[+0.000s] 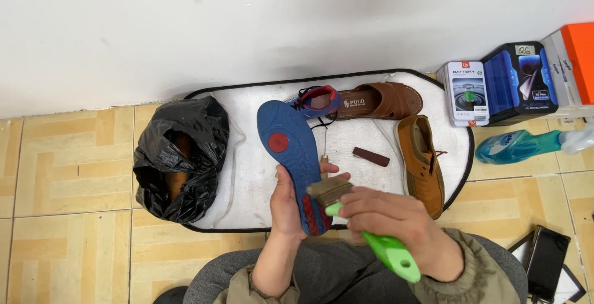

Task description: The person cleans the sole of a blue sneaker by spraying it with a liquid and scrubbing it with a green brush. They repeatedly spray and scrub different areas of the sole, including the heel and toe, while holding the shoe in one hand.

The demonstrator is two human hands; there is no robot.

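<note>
- Head view, lower centre: left hand (pixel 286 202), fingers wrapped around a blue rubber-soled shoe (pixel 292 149), sole up.
- Right hand (pixel 396 220), fingers closed on a green-handled bristle brush (pixel 365 233), bristles touching the sole.
- Behind, a white mat (pixel 247 174).

Up at the right, against the wall, stood a small white box (pixel 468 93) with a printed picture on its face, touching a dark blue-and-black box (pixel 521 82) with a white sticker (pixel 525 50) on top. An orange-and-white box (pixel 575 63) sat at the frame's edge beside it. Lower right, a dark phone (pixel 546 262) lay on the tiles, screen unlit.
</note>
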